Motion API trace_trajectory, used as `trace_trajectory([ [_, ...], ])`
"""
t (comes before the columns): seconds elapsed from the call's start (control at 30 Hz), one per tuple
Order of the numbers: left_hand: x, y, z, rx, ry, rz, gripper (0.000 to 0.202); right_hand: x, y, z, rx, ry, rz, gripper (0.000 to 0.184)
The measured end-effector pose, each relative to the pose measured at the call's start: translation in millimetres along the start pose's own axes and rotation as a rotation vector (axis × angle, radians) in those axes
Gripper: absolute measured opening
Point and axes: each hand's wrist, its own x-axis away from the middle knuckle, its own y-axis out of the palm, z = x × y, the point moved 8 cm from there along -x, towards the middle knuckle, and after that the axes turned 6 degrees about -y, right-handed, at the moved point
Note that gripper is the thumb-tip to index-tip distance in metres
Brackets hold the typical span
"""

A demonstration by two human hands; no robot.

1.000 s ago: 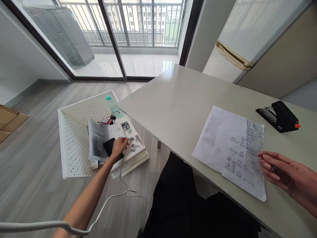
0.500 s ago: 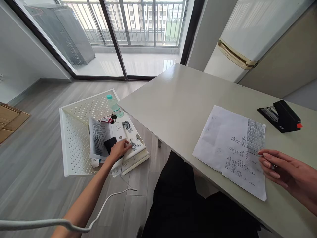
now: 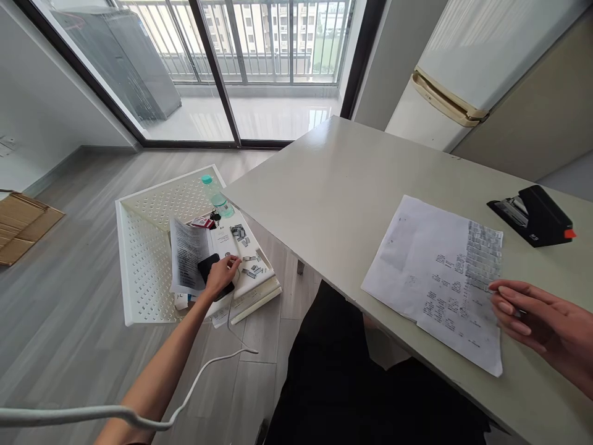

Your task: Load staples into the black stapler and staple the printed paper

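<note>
My left hand (image 3: 221, 274) reaches down to a stack of papers (image 3: 188, 253) lying on a white perforated rack (image 3: 143, 272) on the floor. Its fingers are curled over a black phone (image 3: 206, 266), just left of several loose staple strips (image 3: 252, 270); whether they pinch anything I cannot make out. My right hand (image 3: 532, 315) lies flat with fingers stretched on the right edge of a printed sheet (image 3: 426, 272) on the table (image 3: 333, 185). Rows of staples (image 3: 484, 253) lie on that sheet by my fingertips.
A black stapler (image 3: 532, 216) lies open at the table's far right. A bottle with a teal cap (image 3: 215, 196) stands on the rack. A white cable (image 3: 204, 371) trails across the floor under my left arm. Cardboard (image 3: 23, 225) lies far left, and a fridge (image 3: 463, 68) stands behind the table.
My left fingers stretched toward the loose staple strips, then curled back a little over the phone. My right hand has stayed on the sheet's edge.
</note>
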Motion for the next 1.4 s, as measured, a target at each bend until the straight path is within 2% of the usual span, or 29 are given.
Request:
trace_trajectory([
  [0.2, 2, 2.4, -8, -0.037, -0.018, 0.016, 0.038, -1, -5, 3, -0.008, 0.010, 0.007, 0.057],
  [0.4, 15, 19.8, 10, -0.052, 0.203, -0.192, 0.036, -2, -5, 6, -0.005, 0.020, 0.012, 0.057],
  [0.47, 18, 22.9, 15, -0.055, 0.246, -0.229, 0.036, -3, -4, 6, 0.003, 0.016, 0.012, 0.056],
  [0.77, 6, 15.9, 19, 0.058, 0.232, -0.116, 0.035, -1, -5, 3, 0.001, 0.011, 0.006, 0.059],
  [1.1, -3, 16.9, 2, 0.161, 0.130, -0.136, 0.038, 1, -4, 3, -0.007, 0.028, 0.028, 0.061],
  [1.23, -1, 18.5, 5, 0.145, 0.164, -0.153, 0.038, -2, -6, 4, -0.003, 0.023, 0.026, 0.063],
  [1.4, 6, 19.1, 16, 0.087, 0.281, -0.165, 0.036, -6, -11, 8, 0.010, 0.034, 0.011, 0.063],
])
